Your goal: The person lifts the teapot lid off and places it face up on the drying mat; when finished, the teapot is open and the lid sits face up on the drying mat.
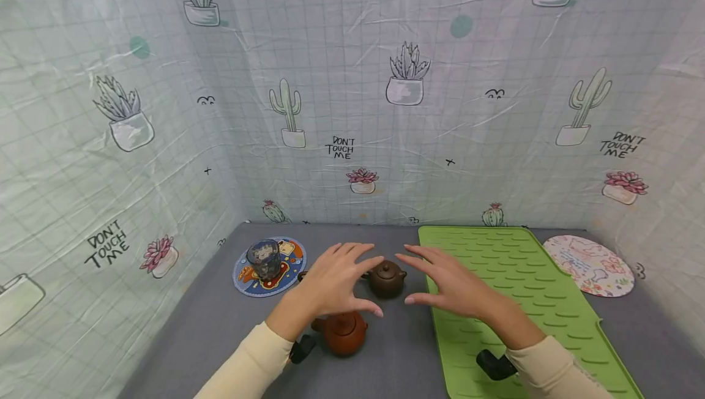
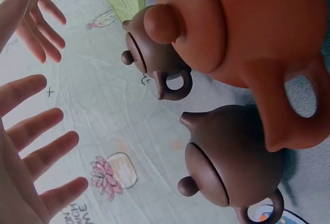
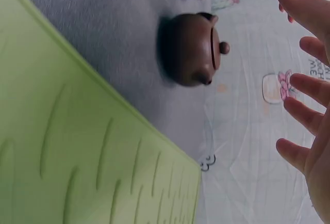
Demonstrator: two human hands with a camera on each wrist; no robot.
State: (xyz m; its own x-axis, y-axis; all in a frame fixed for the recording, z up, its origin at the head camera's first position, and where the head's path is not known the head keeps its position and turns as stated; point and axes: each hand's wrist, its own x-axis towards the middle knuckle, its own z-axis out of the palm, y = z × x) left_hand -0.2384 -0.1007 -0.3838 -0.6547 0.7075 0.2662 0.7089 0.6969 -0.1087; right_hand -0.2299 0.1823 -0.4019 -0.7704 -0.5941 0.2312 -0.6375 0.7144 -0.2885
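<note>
Both hands hover in the air, palms facing each other, fingers spread and nothing held. My left hand (image 1: pixel 338 279) is above a reddish-orange teapot (image 1: pixel 344 335) and hides most of one dark brown teapot (image 2: pixel 232 157) in the head view. My right hand (image 1: pixel 454 283) floats over the left part of a green ridged mat (image 1: pixel 512 301). Between the hands, farther back, a second dark brown teapot (image 1: pixel 387 279) stands upright with its lid on. The left wrist view shows all three teapots, lidded and standing apart from the fingers.
At the back left, a dark, clear glass (image 1: pixel 264 258) stands on a round blue patterned mat (image 1: pixel 242 286). A round pale floral mat (image 1: pixel 589 264) lies right of the green one. A cactus-print curtain (image 1: pixel 352 81) surrounds the grey tabletop (image 1: pixel 402 362) at the back and sides.
</note>
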